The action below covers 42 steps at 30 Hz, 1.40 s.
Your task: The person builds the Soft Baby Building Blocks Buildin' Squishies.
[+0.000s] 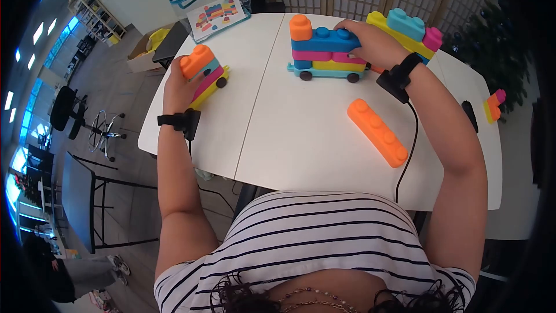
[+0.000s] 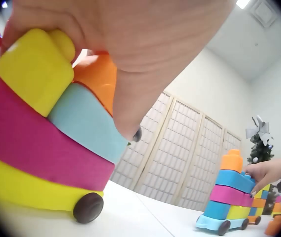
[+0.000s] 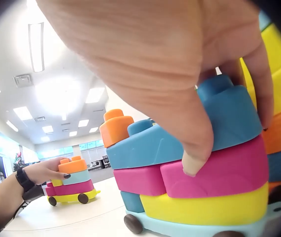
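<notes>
My left hand (image 1: pixel 176 90) grips a small block wagon (image 1: pixel 209 79) at the table's left, thumb on one side and fingers over the top. Its yellow wheeled base (image 2: pixel 41 190) carries a long magenta block, then light blue, yellow and orange blocks. Farther right, my right hand (image 1: pixel 379 46) holds a second block wagon (image 1: pixel 324 56) from above. In the right wrist view the thumb presses along its blue top block (image 3: pixel 152 148) and magenta block (image 3: pixel 219 170). Below them are yellow and blue blocks on a light blue wheeled base (image 1: pixel 330 73); an orange block (image 1: pixel 300 28) tops one end.
A third block stack (image 1: pixel 405 29) stands behind my right forearm. Nearer me lies a long orange block (image 1: pixel 377 133) on the white table (image 1: pixel 289 156). A clear bag with a picture card (image 1: pixel 217 17) is at the back left, small blocks (image 1: pixel 493 106) at the right edge. Cables trail from both wrists.
</notes>
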Each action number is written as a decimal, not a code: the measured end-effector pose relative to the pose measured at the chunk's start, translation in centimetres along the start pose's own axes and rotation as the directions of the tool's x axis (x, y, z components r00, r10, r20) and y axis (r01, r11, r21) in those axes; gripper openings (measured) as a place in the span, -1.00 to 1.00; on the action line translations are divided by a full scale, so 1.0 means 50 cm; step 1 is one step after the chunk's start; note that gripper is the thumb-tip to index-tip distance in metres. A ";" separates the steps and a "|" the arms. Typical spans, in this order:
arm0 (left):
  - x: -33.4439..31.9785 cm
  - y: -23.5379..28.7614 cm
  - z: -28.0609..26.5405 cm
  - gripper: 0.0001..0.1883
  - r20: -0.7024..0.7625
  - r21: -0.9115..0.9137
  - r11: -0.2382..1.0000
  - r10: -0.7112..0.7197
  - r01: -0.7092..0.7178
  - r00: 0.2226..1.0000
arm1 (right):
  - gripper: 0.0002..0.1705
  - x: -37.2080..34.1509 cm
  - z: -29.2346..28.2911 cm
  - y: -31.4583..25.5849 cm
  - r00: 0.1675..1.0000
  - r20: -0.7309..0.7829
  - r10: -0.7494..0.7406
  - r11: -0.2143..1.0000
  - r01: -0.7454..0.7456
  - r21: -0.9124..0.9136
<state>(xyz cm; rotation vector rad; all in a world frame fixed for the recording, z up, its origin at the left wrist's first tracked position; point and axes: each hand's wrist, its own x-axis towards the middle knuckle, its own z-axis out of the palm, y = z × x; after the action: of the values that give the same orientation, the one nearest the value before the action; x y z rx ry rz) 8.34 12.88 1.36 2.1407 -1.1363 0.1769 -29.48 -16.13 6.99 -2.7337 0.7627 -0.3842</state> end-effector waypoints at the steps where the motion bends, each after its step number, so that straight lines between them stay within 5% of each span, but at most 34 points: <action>1: 0.012 0.004 0.011 -0.26 -0.001 -0.002 1.000 0.003 -0.003 1.000 | -0.30 -0.003 -0.002 0.007 1.000 0.000 0.018 1.000 -0.018 0.004; 7: 0.066 0.074 0.082 -0.32 0.185 -0.137 0.973 0.212 -0.188 0.960 | -0.27 -0.022 -0.001 0.016 0.998 -0.049 0.025 0.999 -0.024 0.026; 16: 0.102 0.137 0.106 -0.33 0.402 -0.305 0.934 0.301 -0.184 0.865 | -0.24 -0.037 -0.015 0.029 1.000 0.019 -0.016 0.998 0.015 0.060; 18: 0.101 0.145 0.106 -0.21 0.340 -0.050 0.915 0.393 -0.401 0.854 | -0.23 -0.037 -0.019 0.045 0.999 0.028 -0.035 0.997 0.033 0.070; 19: 0.096 0.154 0.106 -0.21 0.343 -0.051 0.914 0.394 -0.402 0.853 | -0.22 -0.038 -0.021 0.050 0.998 0.038 -0.054 0.996 0.051 0.078; 21: 0.079 0.195 0.116 -0.12 -0.012 0.061 0.822 0.568 -0.566 0.823 | -0.17 -0.043 -0.019 0.058 1.000 0.023 0.001 0.991 -0.004 0.134; 22: 0.070 0.224 0.115 -0.12 -0.006 0.047 0.818 0.575 -0.574 0.818 | -0.12 -0.052 -0.020 0.058 0.999 0.008 0.053 0.980 -0.054 0.190; 24: 0.053 0.276 0.120 -0.02 -0.087 -0.252 0.793 0.552 -0.555 0.829 | -0.11 -0.076 -0.027 0.050 0.996 -0.038 0.080 0.982 -0.072 0.177; 25: 0.043 0.295 0.141 -0.02 -0.088 -0.263 0.789 0.554 -0.556 0.828 | -0.09 -0.088 -0.032 0.047 0.993 -0.082 0.085 0.984 -0.070 0.166; 27: 0.019 0.332 0.186 -0.01 -0.070 -0.671 0.609 0.516 -0.423 0.854 | -0.11 -0.110 -0.030 0.054 0.984 -0.130 0.118 0.982 -0.097 0.162; 29: 0.007 0.345 0.241 0.04 -0.013 -0.711 0.606 0.496 -0.357 0.868 | -0.12 -0.120 -0.010 0.080 0.973 -0.174 0.151 0.978 -0.122 0.169; 31: 0.001 0.342 0.302 0.02 0.122 -0.718 0.680 0.328 -0.145 0.937 | -0.18 -0.114 0.026 0.127 0.979 -0.021 0.203 0.944 -0.190 0.269; 33: 0.005 0.320 0.347 0.05 0.141 -0.676 0.723 0.316 -0.142 0.938 | -0.23 -0.117 0.050 0.141 0.984 0.004 0.175 0.918 -0.165 0.360; 35: -0.001 0.309 0.361 -0.08 0.436 -0.727 0.659 0.226 0.193 0.871 | -0.29 -0.115 0.060 0.135 0.990 0.022 0.139 0.885 -0.134 0.445; 36: -0.002 0.308 0.352 -0.26 0.422 -0.586 0.809 0.253 0.049 0.871 | -0.32 -0.114 0.065 0.130 0.983 -0.002 0.184 0.879 -0.164 0.447; 42: -0.002 0.302 0.343 -0.39 0.324 -0.505 0.852 0.338 -0.140 0.884 | -0.39 -0.106 0.072 0.121 0.968 -0.040 0.246 0.897 -0.212 0.387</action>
<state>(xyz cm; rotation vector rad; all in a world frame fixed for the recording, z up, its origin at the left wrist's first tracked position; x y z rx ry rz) -6.69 -3.60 -3.73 1.6249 -1.5104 -0.4162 -35.48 -17.58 0.71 -2.2486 0.9142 -0.5406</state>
